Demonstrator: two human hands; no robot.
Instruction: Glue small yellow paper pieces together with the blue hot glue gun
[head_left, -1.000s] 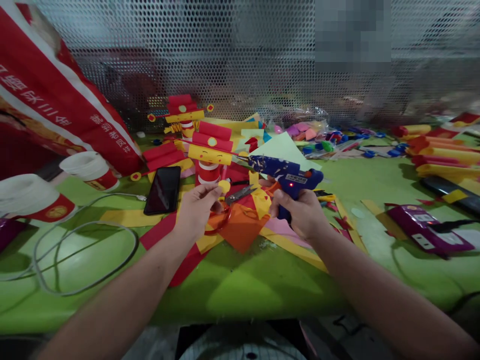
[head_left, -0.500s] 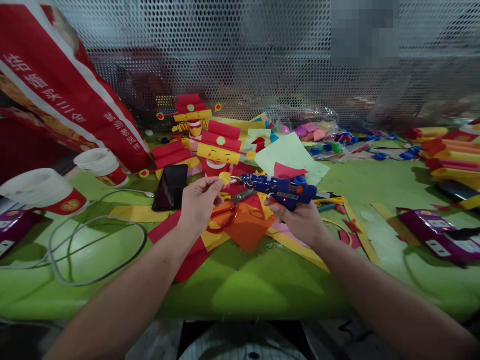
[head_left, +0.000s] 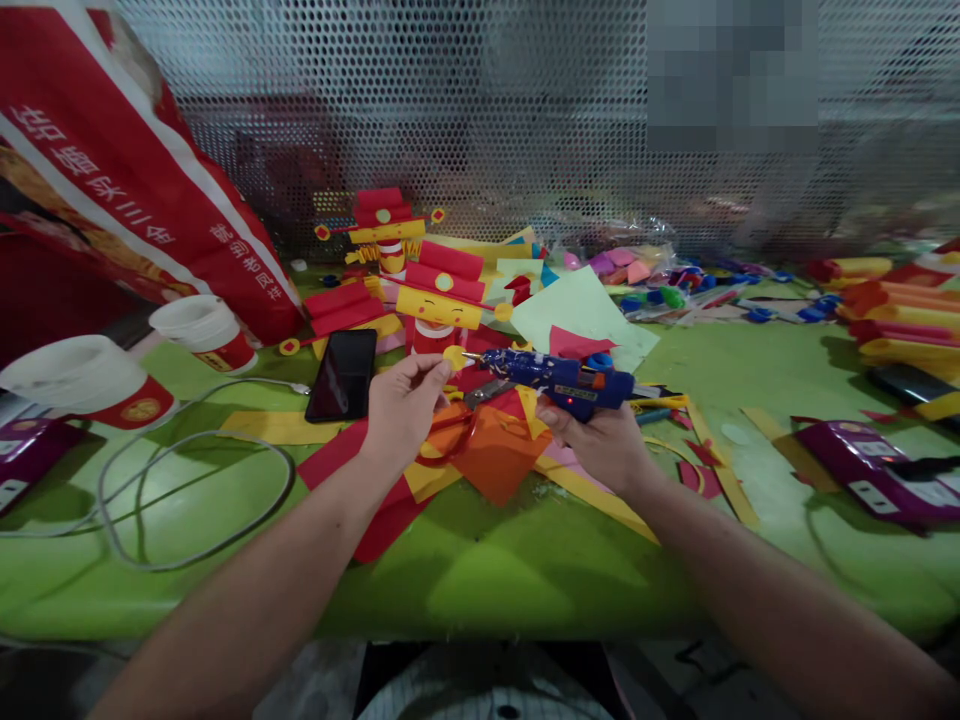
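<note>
My left hand (head_left: 409,405) pinches a small yellow paper disc (head_left: 454,357) between thumb and fingertips. In my right hand (head_left: 600,435) is a blue glue gun (head_left: 551,375) with a small red light, its metal nozzle pointing left at the disc's edge. Just behind them stands a paper figure with a yellow smiling face (head_left: 439,305) and a red hat. A similar figure (head_left: 386,230) is farther back. Beneath the hands lie orange paper (head_left: 499,455), red paper (head_left: 386,525) and scissors (head_left: 487,391), partly covered.
At the left are a black phone (head_left: 342,375), a looped cable (head_left: 289,480), two paper cups (head_left: 202,330) and a large red bag (head_left: 172,170). A purple power strip (head_left: 862,460) lies right. Behind the green table (head_left: 480,590) rises perforated metal (head_left: 487,120).
Almost nothing differs. The left hand and the yellow disc have shifted very slightly to the right, and the nozzle stays at the disc.
</note>
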